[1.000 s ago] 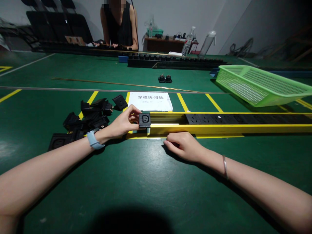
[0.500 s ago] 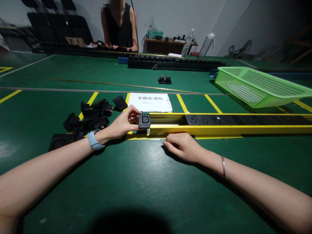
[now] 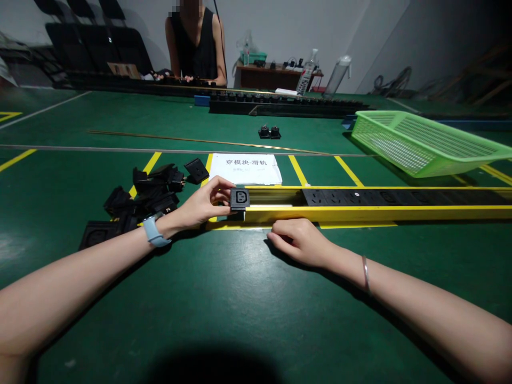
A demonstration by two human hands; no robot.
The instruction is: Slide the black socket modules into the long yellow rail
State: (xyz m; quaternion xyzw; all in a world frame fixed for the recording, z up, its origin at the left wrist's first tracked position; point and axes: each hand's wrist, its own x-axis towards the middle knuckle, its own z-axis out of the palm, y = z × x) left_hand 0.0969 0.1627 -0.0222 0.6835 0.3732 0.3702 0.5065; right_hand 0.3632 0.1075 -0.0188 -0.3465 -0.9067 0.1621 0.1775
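Note:
Between the thumb and fingers of my left hand (image 3: 212, 200) is a black socket module (image 3: 240, 197) with a three-slot face turned up. The module sits at the left open end of a yellow rail (image 3: 288, 215), its right edge overlapping the rail's end. Farther right in that channel, several black socket modules (image 3: 336, 198) stand in a row, with a gap between them and the held one. My right hand (image 3: 300, 241) rests on the green table just in front of the rail, fingers curled closed with nothing visible in them.
Left of the rail lies a pile of loose black modules (image 3: 150, 194). Behind it are a white paper label (image 3: 248, 168), two small black parts (image 3: 269, 132) and a thin rod (image 3: 200, 141). A green basket (image 3: 424, 154) stands at right. Across the table another person (image 3: 196, 48) works.
My left hand has moved slightly right, bringing the socket module a little farther over the rail's open end. My right hand stays in place.

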